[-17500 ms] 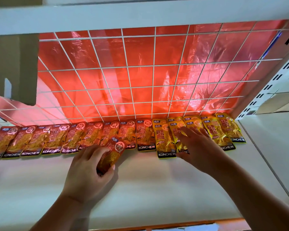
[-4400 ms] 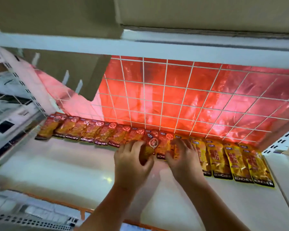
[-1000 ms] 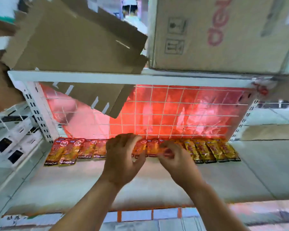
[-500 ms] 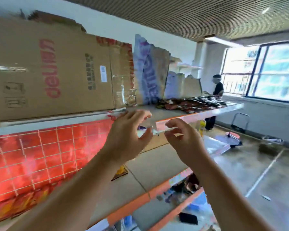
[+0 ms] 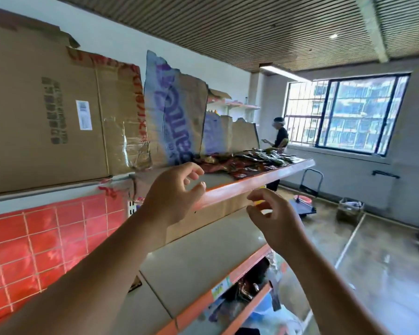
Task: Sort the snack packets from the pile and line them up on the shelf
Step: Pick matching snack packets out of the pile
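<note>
Two hands are raised in front of the shelving, and nothing is held in either of them. The left hand [image 5: 172, 201] is seen with the fingers loosely curled, just in front of the orange front edge of the upper shelf [image 5: 264, 181]; whether this edge is touched cannot be told. The right hand [image 5: 276, 221] is kept a little lower and to the right, apart from the left one, with the fingers also relaxed and bent. One pile of snack packets [image 5: 249, 163] is lying on the upper shelf, beyond the left hand and near the front edge; the packets overlap too much to be counted. Behind the pile at least three torn cardboard pieces [image 5: 177, 117] are standing, and one large cardboard box [image 5: 46, 112] is placed to the left of them. Below, one lower shelf [image 5: 198, 259] with a bare pale surface is seen, and one red grid panel [image 5: 34, 238] closes its back at the left. To the right the floor [image 5: 373, 262] is wide and open. One person [image 5: 281, 136] is standing by one window [image 5: 348, 112], and one trolley [image 5: 307, 201] is parked near.
</note>
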Motion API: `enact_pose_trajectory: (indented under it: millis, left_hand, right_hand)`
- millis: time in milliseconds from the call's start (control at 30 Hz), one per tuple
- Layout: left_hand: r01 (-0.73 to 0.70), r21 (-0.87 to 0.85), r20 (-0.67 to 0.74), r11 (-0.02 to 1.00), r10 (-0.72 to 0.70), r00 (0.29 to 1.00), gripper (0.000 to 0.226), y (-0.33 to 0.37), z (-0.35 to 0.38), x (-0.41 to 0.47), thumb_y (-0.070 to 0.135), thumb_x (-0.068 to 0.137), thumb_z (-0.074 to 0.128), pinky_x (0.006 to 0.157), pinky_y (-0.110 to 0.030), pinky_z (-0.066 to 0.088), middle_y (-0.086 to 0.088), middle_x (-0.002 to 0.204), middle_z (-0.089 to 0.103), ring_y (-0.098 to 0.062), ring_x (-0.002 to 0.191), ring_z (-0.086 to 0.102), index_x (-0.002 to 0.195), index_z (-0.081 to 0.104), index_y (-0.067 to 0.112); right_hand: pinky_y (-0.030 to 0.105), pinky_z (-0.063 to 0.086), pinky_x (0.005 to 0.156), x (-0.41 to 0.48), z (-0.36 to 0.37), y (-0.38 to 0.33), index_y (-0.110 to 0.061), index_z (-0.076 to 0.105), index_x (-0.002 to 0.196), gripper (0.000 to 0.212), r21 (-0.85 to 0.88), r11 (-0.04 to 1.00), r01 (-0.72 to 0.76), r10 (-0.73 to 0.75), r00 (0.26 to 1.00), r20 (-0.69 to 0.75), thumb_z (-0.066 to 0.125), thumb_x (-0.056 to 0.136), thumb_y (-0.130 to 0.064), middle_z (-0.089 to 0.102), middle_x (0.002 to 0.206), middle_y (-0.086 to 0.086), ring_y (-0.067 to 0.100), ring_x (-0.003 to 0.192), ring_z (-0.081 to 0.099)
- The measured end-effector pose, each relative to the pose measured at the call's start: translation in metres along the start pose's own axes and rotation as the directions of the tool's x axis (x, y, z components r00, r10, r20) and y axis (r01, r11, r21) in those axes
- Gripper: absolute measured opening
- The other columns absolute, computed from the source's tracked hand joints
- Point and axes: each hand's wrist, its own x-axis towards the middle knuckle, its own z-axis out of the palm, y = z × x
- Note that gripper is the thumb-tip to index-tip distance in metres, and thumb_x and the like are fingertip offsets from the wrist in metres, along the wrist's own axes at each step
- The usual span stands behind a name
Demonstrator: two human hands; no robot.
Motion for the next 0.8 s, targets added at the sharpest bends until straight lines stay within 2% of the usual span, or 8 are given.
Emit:
enact_pose_trajectory:
  millis: [133, 200, 367, 433, 533, 700, 800]
  left_hand:
    - [0.261, -0.227, 0.128, 0.938, -0.237, 0.963, 0.008, -0.043, 0.014, 0.04, 0.029, 0.096, 0.065, 0.072, -0.027, 0.05, 0.009, 0.098, 0.069, -0.012, 0.09, 0.065, 0.103, 0.069, 0.03]
    - [0.32, -0.239, 0.164, 0.917, -0.287, 0.944, 0.007, -0.067, 0.021, 0.06, 0.031, 0.096, 0.065, 0.071, -0.027, 0.047, 0.007, 0.096, 0.069, -0.013, 0.09, 0.065, 0.101, 0.069, 0.03]
    - [0.347, -0.191, 0.273, 0.918, -0.289, 0.917, 0.012, -0.109, 0.036, 0.112, 0.041, 0.088, 0.069, 0.07, -0.029, 0.047, 0.006, 0.092, 0.069, -0.014, 0.085, 0.063, 0.096, 0.07, 0.033]
    - [0.348, -0.183, 0.309, 0.92, -0.282, 0.908, 0.02, -0.12, 0.043, 0.13, 0.046, 0.08, 0.067, 0.068, -0.029, 0.047, 0.005, 0.092, 0.07, -0.015, 0.08, 0.063, 0.094, 0.07, 0.032]
    - [0.321, -0.139, 0.329, 0.937, -0.262, 0.907, 0.007, -0.133, 0.057, 0.149, 0.038, 0.089, 0.069, 0.066, -0.028, 0.047, 0.008, 0.093, 0.071, -0.011, 0.076, 0.063, 0.093, 0.07, 0.033]
    - [0.229, 0.009, 0.385, 0.973, -0.215, 0.898, 0.012, -0.139, 0.067, 0.15, 0.045, 0.092, 0.067, 0.084, -0.033, 0.057, 0.018, 0.096, 0.069, -0.001, 0.088, 0.066, 0.102, 0.069, 0.039]
    - [0.2, 0.04, 0.381, 0.979, -0.2, 0.902, 0.017, -0.139, 0.065, 0.146, 0.049, 0.093, 0.066, 0.088, -0.032, 0.057, 0.021, 0.101, 0.068, 0.002, 0.093, 0.064, 0.108, 0.067, 0.042]
  right_hand:
    - [0.022, 0.041, 0.064, 0.042, 0.025, 0.02, -0.046, 0.061, 0.09, 0.031, -0.067, 0.998, 0.015, -0.013, 0.999, 0.039, 0.074, 0.087, -0.018, 0.067, 0.091, -0.015, 0.005, 0.078, 0.062]
    - [0.022, 0.04, 0.063, 0.069, 0.038, 0.03, -0.047, 0.061, 0.092, 0.031, -0.062, 0.998, 0.011, -0.008, 0.999, 0.052, 0.074, 0.088, -0.018, 0.066, 0.091, -0.014, 0.004, 0.073, 0.06]
    - [0.033, 0.052, 0.073, 0.135, 0.067, 0.05, -0.032, 0.069, 0.101, 0.022, -0.175, 0.983, 0.051, -0.039, 0.997, 0.069, 0.077, 0.085, -0.019, 0.069, 0.091, -0.008, 0.013, 0.081, 0.064]
    - [0.031, 0.051, 0.08, 0.159, 0.074, 0.058, -0.028, 0.07, 0.11, 0.028, -0.29, 0.955, 0.06, -0.028, 0.993, 0.114, 0.076, 0.084, -0.021, 0.07, 0.101, -0.009, 0.015, 0.092, 0.065]
    - [0.025, 0.044, 0.08, 0.189, 0.083, 0.068, -0.027, 0.068, 0.122, 0.039, -0.428, 0.9, 0.088, -0.008, 0.983, 0.185, 0.074, 0.084, -0.026, 0.068, 0.117, -0.005, 0.017, 0.103, 0.063]
    - [0.033, 0.054, 0.08, 0.229, 0.102, 0.076, -0.039, 0.056, 0.127, 0.045, -0.57, 0.815, 0.099, 0.154, 0.913, 0.379, 0.07, 0.085, -0.042, 0.066, 0.115, -0.002, 0.019, 0.095, 0.063]
    - [0.032, 0.051, 0.074, 0.245, 0.109, 0.073, -0.036, 0.054, 0.126, 0.04, -0.626, 0.765, 0.154, 0.21, 0.858, 0.469, 0.066, 0.088, -0.044, 0.065, 0.115, 0.002, 0.021, 0.093, 0.062]
